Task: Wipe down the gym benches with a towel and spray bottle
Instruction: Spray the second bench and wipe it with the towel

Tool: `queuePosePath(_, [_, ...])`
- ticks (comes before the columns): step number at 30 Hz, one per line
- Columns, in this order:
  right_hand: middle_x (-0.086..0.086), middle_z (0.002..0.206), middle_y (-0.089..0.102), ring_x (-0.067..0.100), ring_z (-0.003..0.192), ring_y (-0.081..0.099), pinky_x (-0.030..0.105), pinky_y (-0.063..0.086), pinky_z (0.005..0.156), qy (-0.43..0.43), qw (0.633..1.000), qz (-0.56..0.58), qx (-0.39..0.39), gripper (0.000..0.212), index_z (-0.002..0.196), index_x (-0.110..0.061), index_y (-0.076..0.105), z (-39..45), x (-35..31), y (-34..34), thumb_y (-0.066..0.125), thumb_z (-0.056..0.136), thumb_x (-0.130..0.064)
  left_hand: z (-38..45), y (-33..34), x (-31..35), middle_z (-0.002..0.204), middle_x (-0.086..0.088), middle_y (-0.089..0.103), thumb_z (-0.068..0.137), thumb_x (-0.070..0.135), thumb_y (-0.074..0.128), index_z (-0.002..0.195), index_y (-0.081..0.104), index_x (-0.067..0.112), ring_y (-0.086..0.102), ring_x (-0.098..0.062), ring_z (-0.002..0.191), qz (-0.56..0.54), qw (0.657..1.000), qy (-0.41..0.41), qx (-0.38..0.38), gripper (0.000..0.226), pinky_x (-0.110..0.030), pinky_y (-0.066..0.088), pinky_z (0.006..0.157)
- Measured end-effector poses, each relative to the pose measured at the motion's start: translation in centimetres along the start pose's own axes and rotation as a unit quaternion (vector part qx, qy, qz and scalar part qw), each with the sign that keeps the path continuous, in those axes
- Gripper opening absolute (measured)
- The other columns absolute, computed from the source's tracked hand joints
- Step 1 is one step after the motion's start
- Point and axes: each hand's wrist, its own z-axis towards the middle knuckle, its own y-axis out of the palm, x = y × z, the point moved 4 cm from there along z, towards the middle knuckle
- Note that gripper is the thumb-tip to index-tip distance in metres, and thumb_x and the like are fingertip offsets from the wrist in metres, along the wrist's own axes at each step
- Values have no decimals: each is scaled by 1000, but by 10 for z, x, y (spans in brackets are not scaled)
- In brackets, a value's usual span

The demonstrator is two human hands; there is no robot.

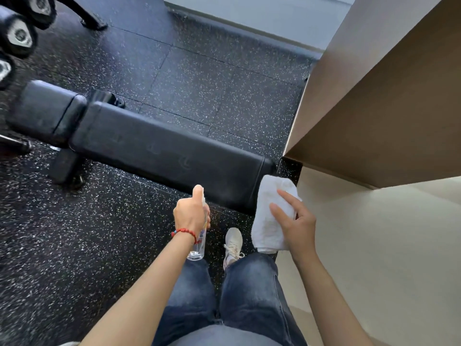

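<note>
Fingers [199,196] of the left hand [190,216] curled tight round a clear spray bottle [198,248], index finger on top of the nozzle, bottle upright with its base hanging below the wrist. Red bead bracelet [183,233] on that wrist. Nozzle aimed toward the near long edge of the black padded bench [159,151].

Fingers [284,203] of the right hand [295,226] spread over a folded white towel [269,216], gripping it from the side; thumb hidden behind the cloth. Towel held in the air just beside the bench's right end, its upper corner overlapping that end in this view; touching or not, cannot tell.

Bench lying long across the speckled black rubber floor [224,96], back pad running from the right end up toward the left, a shorter seat pad [45,108] beyond it at the far left end. Black frame foot [64,166] sticking out under the near edge.

Blue jeans [249,290] and one white sneaker [233,242] below the hands, close to the bench's near edge. Dumbbell ends [21,36] at the upper left. Tan wall block [389,96] at the right, pale floor [374,245] beneath it.
</note>
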Motion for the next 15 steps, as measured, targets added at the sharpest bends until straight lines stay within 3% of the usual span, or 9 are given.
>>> queuePosePath(6, [-20,98,60,8,98,57,30,44,93,9,999,-17,-34,38,104,-31,62,26,-12,45,72,77,-6,34,-23,12,37,-6,54,65,56,36,32,54,11,56,-29,43,-14,1000,-19,8,58,-54,54,68])
queuePosePath(9, [-12,103,62,10,102,57,31,45,94,12,999,-27,-43,38,106,-31,62,38,-18,72,72,77,-7,54,-39,17,37,-6,55,69,62,37,33,55,11,57,-26,39,-22,999,-34,25,64,-37,54,62])
queuePosePath(12, [-14,102,62,9,104,56,28,44,94,12,999,-26,-45,39,105,-33,61,45,-29,102,72,77,-8,82,-59,22,35,-2,54,81,50,42,34,55,10,53,-14,31,-28,999,-27,33,63,-18,44,42])
queuePosePath(15, [-19,101,61,8,105,56,25,43,92,14,999,-24,-40,40,105,-32,62,52,-39,141,72,77,-6,111,-88,28,34,-3,54,80,44,40,38,57,6,52,-17,33,-24,999,-19,36,60,-23,44,47])
